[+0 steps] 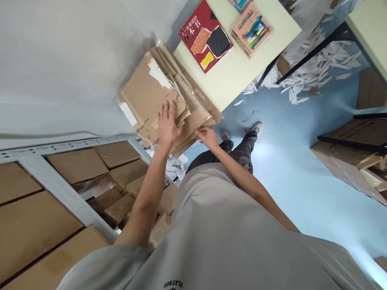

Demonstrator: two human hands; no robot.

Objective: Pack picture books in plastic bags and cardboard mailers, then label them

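Note:
A stack of flattened cardboard boxes (142, 90) leans between the grey wall and the pale table, with torn white labels and clear tape on it. My left hand (167, 125) lies on the top cardboard, fingers stretched out and pressed on its surface near the folded flaps. At the stack's near right edge is my right hand (208, 137), its thumb and fingers drawn together on the rim of a lower sheet. Part of that grip is hidden by the fingers. A thin white string (145, 138) hangs by the stack's lower left corner.
On the pale table (213, 90) lie a red book (206, 37) and a stack of pink-covered books (251, 30). A metal shelf (65, 187) with cardboard boxes (39, 229) stands at left. Paper scraps (314, 60) litter the blue floor (281, 149); more boxes (347, 161) are at right.

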